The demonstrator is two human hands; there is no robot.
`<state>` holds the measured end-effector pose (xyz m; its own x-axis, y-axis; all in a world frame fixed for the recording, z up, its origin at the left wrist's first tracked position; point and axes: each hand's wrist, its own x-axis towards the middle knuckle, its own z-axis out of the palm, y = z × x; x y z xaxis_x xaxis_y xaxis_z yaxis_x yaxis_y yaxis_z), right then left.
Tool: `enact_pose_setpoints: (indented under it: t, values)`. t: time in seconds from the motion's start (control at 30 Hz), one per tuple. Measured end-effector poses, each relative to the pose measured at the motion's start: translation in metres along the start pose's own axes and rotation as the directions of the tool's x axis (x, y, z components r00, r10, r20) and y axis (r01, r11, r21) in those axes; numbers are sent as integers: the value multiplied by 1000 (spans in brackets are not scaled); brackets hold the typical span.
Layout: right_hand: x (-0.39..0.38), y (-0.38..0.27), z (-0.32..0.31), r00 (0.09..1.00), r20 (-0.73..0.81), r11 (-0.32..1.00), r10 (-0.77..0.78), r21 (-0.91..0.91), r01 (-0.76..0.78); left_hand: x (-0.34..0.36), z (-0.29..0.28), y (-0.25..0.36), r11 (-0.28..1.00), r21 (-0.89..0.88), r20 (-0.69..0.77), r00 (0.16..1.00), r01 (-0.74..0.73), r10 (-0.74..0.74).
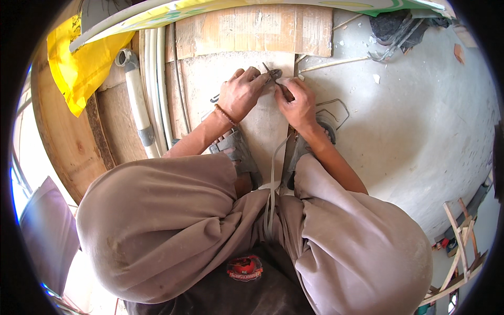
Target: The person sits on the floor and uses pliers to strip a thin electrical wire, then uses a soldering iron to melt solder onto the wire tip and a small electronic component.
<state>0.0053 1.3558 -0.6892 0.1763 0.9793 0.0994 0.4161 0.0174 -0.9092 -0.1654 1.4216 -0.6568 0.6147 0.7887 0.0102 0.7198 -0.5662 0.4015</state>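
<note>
In front of my feet, my left hand and my right hand meet with fingers closed. Between them is a dark metal piece with a rounded end, crossed by a thin dark strip. Both hands pinch at this piece; my fingers cover much of it, so its exact kind is unclear. A short dark bent end shows beside my left hand. Under the hands lies a pale flat board. Bent thin metal rods lie by my right sandal.
A brown cardboard sheet lies beyond the board. To the left are a grey pipe, pale lengths of tubing and a yellow bag. A dark plastic bundle sits far right; a wooden frame stands at lower right.
</note>
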Motion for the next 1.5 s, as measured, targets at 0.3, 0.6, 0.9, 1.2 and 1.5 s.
enact_pose_setpoints:
  t: [0.3,0.6,0.9,1.2,1.5]
  values:
    - [0,-1,-1,1000,9,1000,-14,-15,14,5,-5,-3,996,-30,92,992,-82,84]
    - [1,-2,-2,999,31,998,-26,-61,27,10,-8,-3,992,-77,97,989,-101,109]
    - [-11,-6,-12,988,129,993,90,-94,-78,12,-8,-1,992,-77,90,990,-102,109]
    - [-12,-8,-14,973,191,982,130,-159,-100,10,-6,-2,991,-74,82,989,-114,120]
    - [1,-4,-2,998,56,994,25,-112,-19,11,-3,-4,990,-73,76,989,-118,123]
